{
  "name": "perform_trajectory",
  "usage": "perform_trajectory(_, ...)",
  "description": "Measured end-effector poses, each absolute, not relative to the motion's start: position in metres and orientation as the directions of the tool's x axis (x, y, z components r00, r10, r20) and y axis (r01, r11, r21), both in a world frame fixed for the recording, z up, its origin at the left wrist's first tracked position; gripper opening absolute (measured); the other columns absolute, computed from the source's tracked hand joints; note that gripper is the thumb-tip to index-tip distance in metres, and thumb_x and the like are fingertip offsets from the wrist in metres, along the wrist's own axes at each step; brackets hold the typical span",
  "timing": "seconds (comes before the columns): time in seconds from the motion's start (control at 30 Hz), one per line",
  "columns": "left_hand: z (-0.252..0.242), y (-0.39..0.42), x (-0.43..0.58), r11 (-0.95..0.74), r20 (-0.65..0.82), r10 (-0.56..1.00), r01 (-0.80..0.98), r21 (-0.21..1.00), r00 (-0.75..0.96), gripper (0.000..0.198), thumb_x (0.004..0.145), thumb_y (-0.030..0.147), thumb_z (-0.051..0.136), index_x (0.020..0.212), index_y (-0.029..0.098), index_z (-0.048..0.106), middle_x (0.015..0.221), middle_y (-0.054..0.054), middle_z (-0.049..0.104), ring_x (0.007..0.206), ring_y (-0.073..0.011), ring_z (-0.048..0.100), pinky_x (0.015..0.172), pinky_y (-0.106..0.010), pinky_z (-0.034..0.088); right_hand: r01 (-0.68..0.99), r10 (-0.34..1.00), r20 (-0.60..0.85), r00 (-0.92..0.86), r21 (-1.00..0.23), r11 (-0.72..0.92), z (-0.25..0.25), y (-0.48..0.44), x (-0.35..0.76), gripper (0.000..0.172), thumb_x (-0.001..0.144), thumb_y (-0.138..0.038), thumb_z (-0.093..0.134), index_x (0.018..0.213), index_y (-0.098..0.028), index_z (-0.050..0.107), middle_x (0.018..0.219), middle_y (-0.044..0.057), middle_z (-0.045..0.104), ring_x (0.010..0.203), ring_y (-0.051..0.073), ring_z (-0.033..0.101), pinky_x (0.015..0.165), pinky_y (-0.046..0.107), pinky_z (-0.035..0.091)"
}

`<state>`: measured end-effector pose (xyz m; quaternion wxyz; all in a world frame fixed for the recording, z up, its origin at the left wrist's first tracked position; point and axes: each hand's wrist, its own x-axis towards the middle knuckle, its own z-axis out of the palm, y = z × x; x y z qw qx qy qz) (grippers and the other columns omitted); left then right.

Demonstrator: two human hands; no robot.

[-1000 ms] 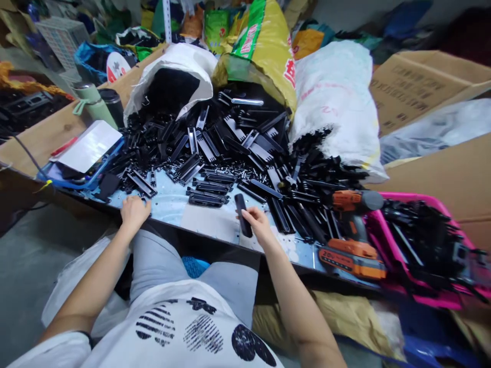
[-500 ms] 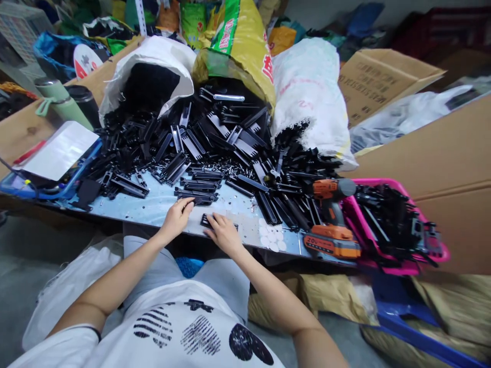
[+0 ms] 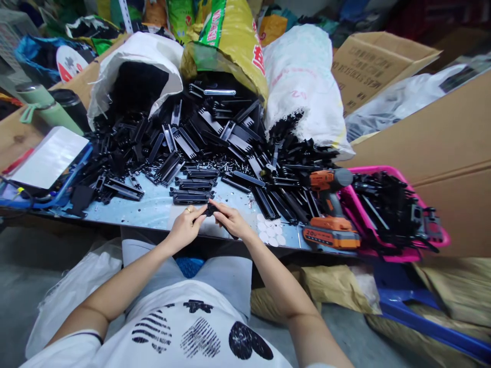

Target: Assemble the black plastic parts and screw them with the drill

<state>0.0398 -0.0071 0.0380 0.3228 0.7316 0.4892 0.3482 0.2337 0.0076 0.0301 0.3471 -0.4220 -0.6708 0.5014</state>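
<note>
Both my hands meet over the front edge of the blue work table (image 3: 153, 212). A small black plastic part (image 3: 210, 209) is pinched between the fingertips of my left hand (image 3: 187, 225) and my right hand (image 3: 231, 219). From under my right hand a longer dark piece sticks out, mostly hidden by the fingers. Just beyond the hands, several black slotted plastic pieces (image 3: 192, 197) lie in a stacked row. Loose screws (image 3: 226, 166) are scattered behind them. White round discs (image 3: 271, 230) lie to the right of my right hand.
An orange cordless drill (image 3: 332, 232) stands right of the discs, beside a pink basket (image 3: 347, 197) of black parts. Open sacks, one white (image 3: 172, 61), one yellow (image 3: 245, 46), spill black parts at the back. A blue tray (image 3: 72, 176) sits at the left.
My left hand has moved right from the stacked row and now meets my right hand at the black part. The slotted piece under my right hand has been lifted off the table.
</note>
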Motion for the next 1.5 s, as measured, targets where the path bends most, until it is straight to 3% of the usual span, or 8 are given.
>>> perform_trajectory(0.3,0.044,-0.023,0.071,-0.431,0.469,0.883,0.418,0.8,0.012,0.036,0.095,0.026,0.039,0.127,0.018,0.054,0.095,-0.008,0.056,0.087,-0.0153,0.056,0.081,-0.029,0.047,0.158,0.953,0.25,-0.17,-0.948,0.276,0.023,-0.013,0.204,0.051,0.092,-0.043,0.043,0.14,-0.026,0.04,0.112,0.009,0.056,0.057,0.007,0.052,0.057,0.026,0.051)
perform_trajectory(0.57,0.033,-0.008,0.054,-0.401,0.376,0.916,0.396,0.826,0.143,0.035,0.095,0.03,0.038,0.124,0.02,0.054,0.101,-0.009,0.059,0.091,-0.0172,0.059,0.083,-0.032,0.049,0.353,0.906,0.3,-0.298,-0.848,0.396,0.019,-0.007,0.203,0.053,0.095,-0.04,0.038,0.145,-0.025,0.03,0.117,0.008,0.057,0.08,0.014,0.06,0.077,0.031,0.052)
perform_trajectory(0.73,0.002,-0.027,0.053,-0.113,0.197,0.975,0.547,0.83,-0.097,0.047,0.093,0.026,0.036,0.14,0.019,0.031,0.108,-0.013,0.056,0.092,-0.0207,0.062,0.079,-0.038,0.052,0.768,0.896,0.312,-0.316,-0.47,0.435,0.042,0.074,0.275,0.042,0.095,-0.029,0.039,0.135,-0.02,0.047,0.125,0.01,0.056,0.112,0.02,0.05,0.096,0.035,0.041)
perform_trajectory(0.87,0.008,-0.022,0.049,-0.488,0.275,0.872,0.764,0.423,0.405,0.053,0.082,0.009,0.048,0.133,0.025,0.045,0.134,-0.013,0.046,0.131,-0.0318,0.035,0.106,-0.054,0.028,0.986,0.958,0.233,-0.168,0.042,0.163,0.068,0.156,0.378,0.03,0.088,-0.01,0.042,0.108,-0.01,0.064,0.132,0.02,0.047,0.117,0.027,0.04,0.091,0.042,0.034)
perform_trajectory(0.93,0.015,-0.009,0.048,-0.692,0.171,0.718,0.664,0.285,0.675,0.049,0.082,0.003,0.045,0.125,0.026,0.052,0.124,-0.01,0.055,0.126,-0.0284,0.041,0.105,-0.054,0.027,0.978,0.963,0.177,-0.204,0.09,0.19,0.079,0.18,0.415,0.024,0.083,-0.005,0.045,0.092,-0.009,0.068,0.133,0.021,0.047,0.118,0.026,0.04,0.089,0.041,0.032)
perform_trajectory(1.17,0.011,0.021,0.04,-0.682,0.051,0.718,0.686,0.254,0.694,0.037,0.089,0.009,0.042,0.124,0.019,0.051,0.108,-0.011,0.06,0.1,-0.0209,0.056,0.087,-0.036,0.044,0.895,0.885,0.157,-0.439,0.166,0.414,0.092,0.137,0.398,0.015,0.09,-0.018,0.047,0.095,-0.016,0.062,0.104,0.015,0.064,0.111,0.023,0.049,0.102,0.045,0.02)
perform_trajectory(1.33,0.006,0.03,0.046,-0.653,0.008,0.702,0.64,0.406,0.712,0.033,0.091,0.022,0.042,0.123,0.018,0.051,0.114,-0.011,0.058,0.106,-0.0226,0.054,0.092,-0.037,0.042,0.664,0.66,-0.108,-0.744,-0.003,0.748,0.06,0.034,0.318,0.019,0.092,-0.033,0.049,0.096,-0.018,0.059,0.089,0.007,0.064,0.086,0.02,0.056,0.075,0.031,0.035)
perform_trajectory(1.5,0.013,0.034,0.059,-0.634,-0.035,0.701,0.645,0.426,0.712,0.034,0.091,0.031,0.042,0.12,0.017,0.052,0.114,-0.011,0.057,0.108,-0.0251,0.052,0.093,-0.04,0.04,0.743,0.726,-0.172,-0.666,-0.079,0.664,0.023,-0.012,0.284,0.034,0.095,-0.045,0.038,0.098,-0.018,0.057,0.087,0.006,0.062,0.075,0.016,0.058,0.061,0.026,0.031)
